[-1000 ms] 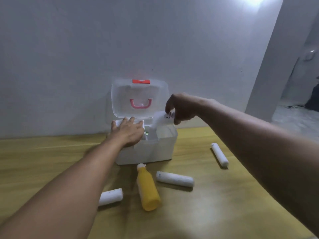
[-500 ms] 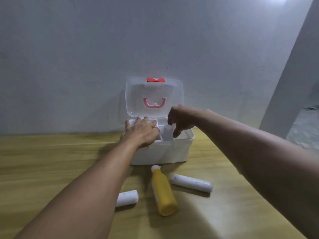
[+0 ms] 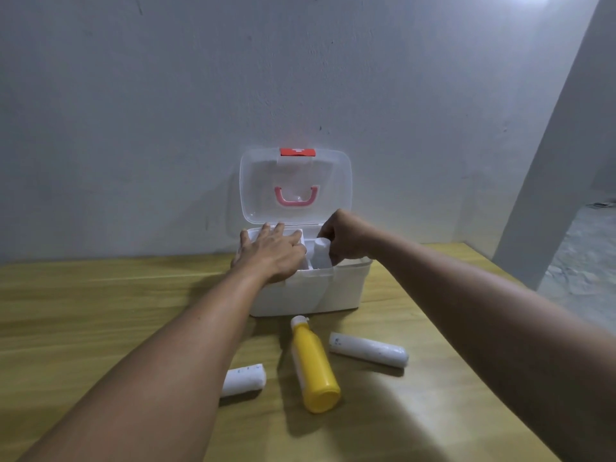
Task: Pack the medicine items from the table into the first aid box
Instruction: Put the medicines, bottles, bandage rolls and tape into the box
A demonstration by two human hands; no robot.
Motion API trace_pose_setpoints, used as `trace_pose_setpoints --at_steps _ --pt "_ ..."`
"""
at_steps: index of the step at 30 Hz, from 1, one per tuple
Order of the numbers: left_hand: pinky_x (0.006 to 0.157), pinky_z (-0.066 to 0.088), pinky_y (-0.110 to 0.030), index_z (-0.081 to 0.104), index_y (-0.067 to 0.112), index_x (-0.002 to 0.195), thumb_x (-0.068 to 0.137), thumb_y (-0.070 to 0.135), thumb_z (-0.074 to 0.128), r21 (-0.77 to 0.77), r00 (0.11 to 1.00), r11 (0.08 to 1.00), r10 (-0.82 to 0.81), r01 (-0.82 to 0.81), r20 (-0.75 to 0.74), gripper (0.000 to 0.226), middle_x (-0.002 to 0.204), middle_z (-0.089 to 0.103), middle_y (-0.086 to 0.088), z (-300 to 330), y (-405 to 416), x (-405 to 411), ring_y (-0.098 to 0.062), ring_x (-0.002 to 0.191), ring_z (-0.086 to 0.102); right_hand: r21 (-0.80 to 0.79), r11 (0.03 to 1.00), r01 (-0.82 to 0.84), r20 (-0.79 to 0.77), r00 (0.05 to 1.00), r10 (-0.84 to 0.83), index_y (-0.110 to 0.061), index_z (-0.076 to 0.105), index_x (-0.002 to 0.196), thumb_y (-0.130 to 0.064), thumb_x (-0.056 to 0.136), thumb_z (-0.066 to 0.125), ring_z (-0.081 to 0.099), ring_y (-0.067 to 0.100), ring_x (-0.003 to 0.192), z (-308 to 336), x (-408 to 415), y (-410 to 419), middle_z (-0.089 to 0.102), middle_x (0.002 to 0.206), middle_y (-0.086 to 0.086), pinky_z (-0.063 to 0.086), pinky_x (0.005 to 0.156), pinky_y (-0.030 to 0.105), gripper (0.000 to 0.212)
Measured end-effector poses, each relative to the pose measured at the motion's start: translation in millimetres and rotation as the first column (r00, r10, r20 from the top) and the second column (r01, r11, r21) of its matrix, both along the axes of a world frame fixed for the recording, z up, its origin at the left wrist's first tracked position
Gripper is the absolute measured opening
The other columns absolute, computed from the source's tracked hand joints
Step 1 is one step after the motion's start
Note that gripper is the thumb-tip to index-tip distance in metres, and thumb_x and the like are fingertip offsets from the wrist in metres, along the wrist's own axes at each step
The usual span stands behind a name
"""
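The white first aid box [image 3: 320,295] stands open against the wall, its clear lid [image 3: 296,185] upright with a pink handle and red latch. My left hand [image 3: 270,255] lies flat on the box's left rim, fingers spread. My right hand [image 3: 346,240] is inside the right part of the box, closed around a white bottle [image 3: 321,253] that stands upright there. On the table in front lie a yellow bottle [image 3: 313,365], a long white roll [image 3: 368,350] to its right and a short white roll [image 3: 245,378] to its left.
The wooden table [image 3: 100,311] reaches the grey wall behind the box. Its right edge runs diagonally under my right forearm, with a pillar [image 3: 563,145] and bare floor beyond.
My right hand has lowered the white bottle from above the box rim down into the box. The camera has shifted, so a white roll at the far right is out of sight.
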State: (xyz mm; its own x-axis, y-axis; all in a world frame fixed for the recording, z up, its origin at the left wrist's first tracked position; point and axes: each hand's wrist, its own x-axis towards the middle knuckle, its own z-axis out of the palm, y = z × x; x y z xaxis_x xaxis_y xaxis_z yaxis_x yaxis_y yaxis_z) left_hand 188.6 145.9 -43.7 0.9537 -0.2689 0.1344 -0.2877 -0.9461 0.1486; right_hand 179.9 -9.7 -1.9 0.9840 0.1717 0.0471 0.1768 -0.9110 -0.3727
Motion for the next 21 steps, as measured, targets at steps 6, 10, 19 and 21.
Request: trace_pose_setpoints --at_steps 6,10,19,21 --pt "0.113 -0.006 -0.06 0.017 0.033 0.149 0.092 0.041 0.015 -0.004 1.0 1.0 -0.009 0.009 -0.012 0.058 0.162 0.005 -0.004 0 2 1 -0.026 0.149 0.0 0.223 0.974 0.045 0.219 0.971 -0.095 0.002 0.068 0.097 0.007 0.083 0.062 0.072 0.024 0.07 25 -34 -30 0.071 0.089 0.019 0.061 0.064 0.037 0.016" --pt "0.113 -0.005 -0.06 0.018 0.034 0.149 0.091 0.04 0.013 0.012 1.0 1.0 0.011 -0.011 -0.025 0.059 0.162 0.005 -0.003 2 0 1 -0.025 0.149 0.001 0.156 0.988 0.0 0.114 0.993 -0.018 -0.008 0.071 0.081 -0.003 0.08 0.069 0.07 0.014 0.053 27 -78 -37 0.072 0.069 0.008 0.055 0.042 0.025 0.005" --pt "0.113 -0.006 -0.061 0.017 0.033 0.15 0.094 0.042 0.012 0.024 0.999 1.0 0.019 -0.018 -0.038 0.057 0.162 0.004 -0.004 5 0 -2 -0.026 0.149 0.0 -0.039 0.995 -0.087 -0.023 0.996 0.086 -0.017 0.071 0.083 -0.046 0.073 0.074 0.065 0.018 0.07 -22 -129 9 0.071 0.077 0.002 0.055 0.064 0.031 0.032" --pt "0.113 -0.006 -0.06 0.016 0.034 0.15 0.094 0.041 0.012 0.026 0.999 1.0 0.018 -0.016 -0.044 0.056 0.162 0.003 -0.003 6 0 -3 -0.026 0.149 -0.001 -0.094 0.994 -0.048 0.021 0.999 0.05 -0.015 0.068 0.084 -0.059 0.067 0.072 0.061 0.02 0.073 -35 -129 27 0.068 0.08 0.003 0.053 0.062 0.034 0.047"
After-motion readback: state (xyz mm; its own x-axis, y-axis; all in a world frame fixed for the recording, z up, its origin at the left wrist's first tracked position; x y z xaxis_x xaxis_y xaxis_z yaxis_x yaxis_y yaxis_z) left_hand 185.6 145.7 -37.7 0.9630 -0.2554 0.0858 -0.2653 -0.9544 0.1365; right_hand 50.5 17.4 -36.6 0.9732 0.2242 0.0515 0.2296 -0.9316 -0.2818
